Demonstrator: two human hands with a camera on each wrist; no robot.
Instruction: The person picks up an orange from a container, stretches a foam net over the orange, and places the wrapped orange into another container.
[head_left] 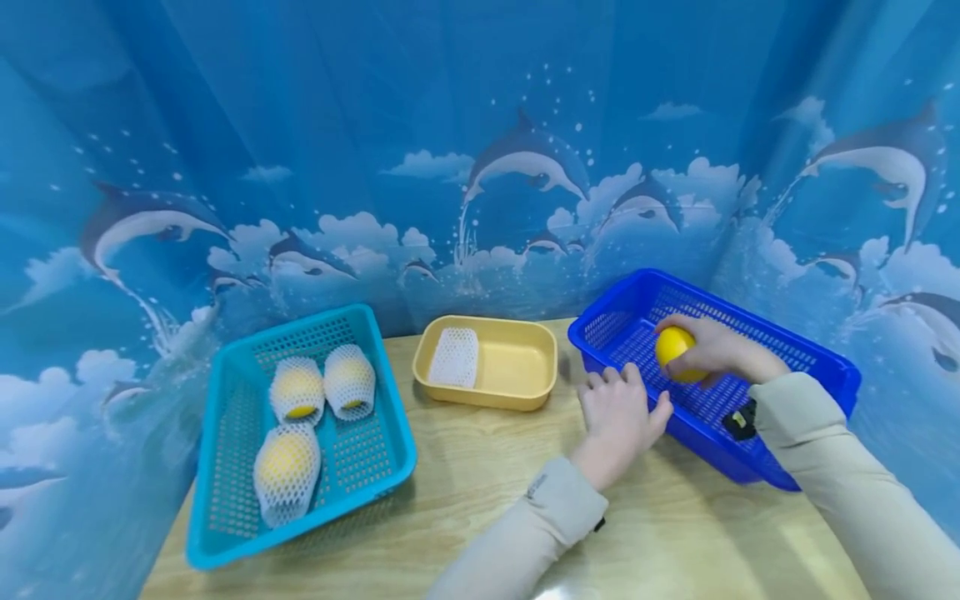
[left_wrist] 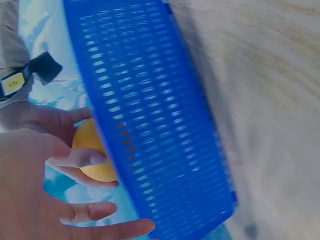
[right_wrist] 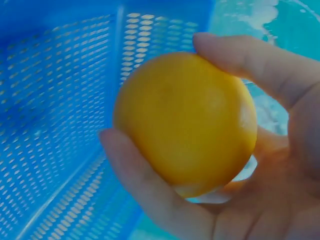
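In the head view my right hand point(head_left: 716, 348) grips a smooth, round yellow fruit point(head_left: 675, 353) above the floor of the dark blue basket point(head_left: 757, 321). The right wrist view has the thumb and fingers curved around this fruit point(right_wrist: 185, 125), with the basket's slotted wall point(right_wrist: 65, 85) beside it. My left hand point(head_left: 618, 410) is by the basket's near rim, its fingers loosely spread and holding nothing. Seen from the left wrist, the left hand point(left_wrist: 65, 190) is close to the basket wall point(left_wrist: 145, 110), partly in front of the right hand and fruit; whether it touches the rim I cannot tell.
A teal basket point(head_left: 300, 542) at the left holds three yellow fruits in white foam nets point(head_left: 287, 471). Between the baskets, a pale yellow tray point(head_left: 517, 358) contains a flat white foam net point(head_left: 454, 357). A blue dolphin-print curtain point(head_left: 480, 158) hangs behind the wooden table point(head_left: 465, 475).
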